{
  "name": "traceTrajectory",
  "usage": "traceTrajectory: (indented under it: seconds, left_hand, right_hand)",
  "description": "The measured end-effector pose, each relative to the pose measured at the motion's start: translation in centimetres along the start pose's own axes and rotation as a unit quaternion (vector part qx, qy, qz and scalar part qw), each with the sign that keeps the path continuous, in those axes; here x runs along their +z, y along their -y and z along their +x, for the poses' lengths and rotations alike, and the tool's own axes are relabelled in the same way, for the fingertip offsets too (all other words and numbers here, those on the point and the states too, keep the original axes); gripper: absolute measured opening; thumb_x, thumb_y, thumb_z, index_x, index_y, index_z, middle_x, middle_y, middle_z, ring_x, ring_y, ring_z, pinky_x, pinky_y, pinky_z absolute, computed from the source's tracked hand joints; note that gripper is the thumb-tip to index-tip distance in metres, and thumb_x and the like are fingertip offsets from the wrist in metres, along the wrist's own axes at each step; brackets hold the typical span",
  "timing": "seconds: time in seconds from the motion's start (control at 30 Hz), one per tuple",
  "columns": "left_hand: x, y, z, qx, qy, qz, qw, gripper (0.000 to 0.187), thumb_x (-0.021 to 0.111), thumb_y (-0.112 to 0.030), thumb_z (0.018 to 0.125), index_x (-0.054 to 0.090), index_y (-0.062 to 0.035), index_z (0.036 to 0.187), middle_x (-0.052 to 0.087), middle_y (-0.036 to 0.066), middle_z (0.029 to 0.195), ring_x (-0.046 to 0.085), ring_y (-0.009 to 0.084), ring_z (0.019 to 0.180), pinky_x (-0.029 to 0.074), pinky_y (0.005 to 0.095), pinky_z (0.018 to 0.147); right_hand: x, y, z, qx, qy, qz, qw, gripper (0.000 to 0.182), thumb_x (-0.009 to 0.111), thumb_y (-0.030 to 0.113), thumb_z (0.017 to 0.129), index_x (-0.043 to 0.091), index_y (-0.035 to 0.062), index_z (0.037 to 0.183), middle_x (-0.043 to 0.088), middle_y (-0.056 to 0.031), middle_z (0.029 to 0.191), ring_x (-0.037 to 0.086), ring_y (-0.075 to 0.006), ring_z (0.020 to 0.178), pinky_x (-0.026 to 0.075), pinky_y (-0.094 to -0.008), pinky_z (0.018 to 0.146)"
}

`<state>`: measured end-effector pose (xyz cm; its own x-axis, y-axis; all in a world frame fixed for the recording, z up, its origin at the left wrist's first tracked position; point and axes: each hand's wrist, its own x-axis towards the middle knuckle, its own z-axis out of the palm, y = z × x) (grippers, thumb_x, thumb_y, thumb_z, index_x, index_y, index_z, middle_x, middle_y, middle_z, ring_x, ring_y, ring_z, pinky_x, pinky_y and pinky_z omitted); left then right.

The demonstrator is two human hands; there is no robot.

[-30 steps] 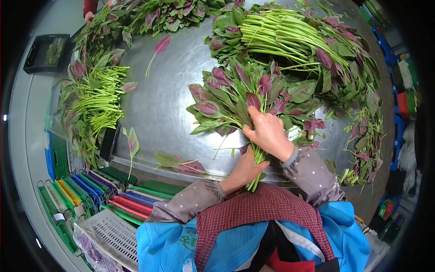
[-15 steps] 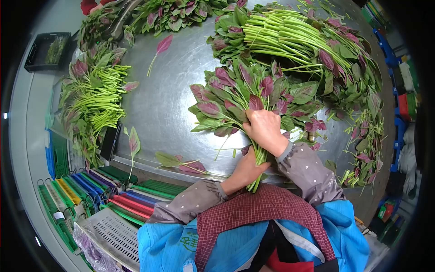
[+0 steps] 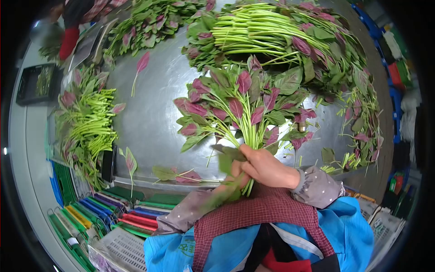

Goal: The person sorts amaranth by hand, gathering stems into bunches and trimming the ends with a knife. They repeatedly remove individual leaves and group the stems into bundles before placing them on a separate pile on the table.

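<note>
A bunch of amaranth (image 3: pixel 235 109), with green and purple-red leaves, fans out over the metal table in front of me. My right hand (image 3: pixel 271 168) is closed round its pale green stems. Just below and to the left, my left hand (image 3: pixel 237 170) grips the lower stems, its fingers partly covered. A loose green leaf (image 3: pixel 225 164), smeared by motion, crosses in front of the left hand and wrist. The cut stem ends show below both hands, close to the checked apron (image 3: pixel 263 204).
Stacked amaranth (image 3: pixel 258 31) lies beyond the bunch, and another pile (image 3: pixel 97 122) is at the left. Loose leaves and trimmings (image 3: pixel 362 127) line the right side. A black crate (image 3: pixel 38 84) stands far left. Coloured crates (image 3: pixel 95 211) sit below the table edge. Another person's red sleeve (image 3: pixel 69 43) shows top left.
Both hands and the bunch have come nearer my body, the bunch more upright. A blurred leaf now appears by my left hand. Another person's arm has entered further at top left.
</note>
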<state>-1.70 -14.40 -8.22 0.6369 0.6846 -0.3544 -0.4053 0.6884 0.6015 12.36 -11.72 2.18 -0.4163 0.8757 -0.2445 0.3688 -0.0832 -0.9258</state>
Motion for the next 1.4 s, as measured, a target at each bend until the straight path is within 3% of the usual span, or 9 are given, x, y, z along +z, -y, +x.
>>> traceTrajectory:
  seconds: [0.17, 0.23, 0.37, 0.47, 0.7, 0.9, 1.03, 1.17, 1.4]
  left_hand:
    - [2.2, -4.1, 0.1, 0.016, -0.031, 0.358, 0.933, 0.016, 0.05, -0.012, 0.086, 0.051, -0.0033, 0.1, 0.055, 0.006, 0.091, 0.055, 0.0143, 0.084, 0.047, 0.0299, 0.07]
    - [3.0, -4.9, -0.1, -0.114, -0.088, 0.106, 0.984, 0.026, 0.057, -0.006, 0.081, 0.047, 0.0, 0.103, 0.053, 0.005, 0.076, 0.055, 0.0125, 0.07, 0.045, 0.0235, 0.061]
    - [2.6, -4.8, -0.1, -0.079, -0.051, 0.006, 0.995, 0.018, 0.057, -0.01, 0.082, 0.051, 0.0017, 0.094, 0.057, 0.007, 0.079, 0.056, 0.0136, 0.071, 0.046, 0.027, 0.064]
    - [2.3, -4.4, -0.1, -0.092, -0.048, 0.021, 0.994, 0.021, 0.059, -0.01, 0.081, 0.053, 0.0005, 0.098, 0.059, 0.006, 0.083, 0.057, 0.0132, 0.073, 0.046, 0.0266, 0.065]
    - [3.5, -5.2, -0.6, -0.083, -0.056, 0.104, 0.99, 0.027, 0.064, -0.004, 0.077, 0.054, -0.0006, 0.101, 0.061, 0.006, 0.087, 0.057, 0.0153, 0.078, 0.046, 0.0285, 0.071]
    - [2.6, -4.5, -0.5, -0.067, -0.053, 0.093, 0.992, 0.03, 0.064, -0.006, 0.078, 0.052, -0.0018, 0.106, 0.06, 0.004, 0.093, 0.057, 0.0116, 0.08, 0.047, 0.0253, 0.069]
    - [3.0, -4.4, -0.2, -0.067, -0.05, 0.138, 0.987, 0.027, 0.064, -0.006, 0.078, 0.053, -0.0014, 0.102, 0.06, 0.003, 0.091, 0.056, 0.011, 0.079, 0.047, 0.0251, 0.069]
    - [2.9, -4.6, -0.2, -0.071, -0.042, 0.159, 0.984, 0.024, 0.064, -0.006, 0.078, 0.055, -0.0016, 0.1, 0.06, 0.003, 0.089, 0.056, 0.0105, 0.078, 0.046, 0.0243, 0.069]
    - [2.1, -4.2, -0.4, -0.109, -0.033, 0.067, 0.991, 0.032, 0.064, -0.003, 0.077, 0.051, -0.0022, 0.107, 0.058, 0.005, 0.098, 0.057, 0.0129, 0.085, 0.047, 0.0265, 0.074]
  right_hand:
    - [-4.5, 5.0, -3.6, -0.027, 0.009, 0.034, 0.999, 0.027, 0.048, 0.011, 0.08, 0.043, -0.0031, 0.102, 0.054, -0.018, 0.063, 0.058, -0.0352, 0.062, 0.046, -0.0388, 0.055]
    - [-7.0, 3.9, -5.0, 0.05, 0.12, 0.01, 0.991, 0.027, 0.052, 0.012, 0.077, 0.049, -0.0003, 0.102, 0.056, -0.0173, 0.067, 0.06, -0.0318, 0.064, 0.047, -0.0378, 0.056]
    - [-6.1, -2.3, -5.7, 0.135, -0.077, -0.491, 0.857, 0.023, 0.058, 0.012, 0.073, 0.057, 0.0049, 0.094, 0.061, -0.0122, 0.074, 0.061, -0.0287, 0.068, 0.047, -0.0382, 0.057]
    - [-5.4, -1.3, -2.9, -0.003, -0.166, -0.152, 0.974, 0.029, 0.064, 0.019, 0.072, 0.056, 0.0061, 0.096, 0.06, -0.006, 0.068, 0.06, -0.0276, 0.065, 0.045, -0.0365, 0.054]
    - [-2.8, -1.5, 2.7, -0.003, -0.269, -0.188, 0.945, 0.015, 0.063, 0.008, 0.074, 0.055, 0.0004, 0.083, 0.05, -0.0051, 0.059, 0.051, -0.0147, 0.052, 0.037, -0.0299, 0.047]
    - [-3.2, 1.7, -0.2, -0.139, -0.03, 0.075, 0.987, 0.017, 0.06, 0.012, 0.078, 0.05, 0.0004, 0.083, 0.05, -0.0115, 0.069, 0.051, -0.0187, 0.056, 0.037, -0.0332, 0.049]
    - [-3.5, 1.0, 2.6, 0.025, -0.156, 0.005, 0.987, 0.023, 0.058, 0.017, 0.082, 0.05, -0.0026, 0.092, 0.056, -0.01, 0.072, 0.052, -0.0138, 0.06, 0.04, -0.0268, 0.053]
    - [-1.7, -1.8, 6.1, -0.065, -0.24, -0.117, 0.962, 0.023, 0.059, 0.017, 0.08, 0.052, -0.0004, 0.094, 0.054, -0.0094, 0.064, 0.052, -0.0138, 0.059, 0.039, -0.0273, 0.053]
    - [-3.1, 1.0, 1.5, 0.052, -0.091, 0.147, 0.983, 0.015, 0.056, 0.014, 0.082, 0.053, -0.0001, 0.082, 0.05, -0.0045, 0.061, 0.047, -0.0091, 0.055, 0.038, -0.0275, 0.05]
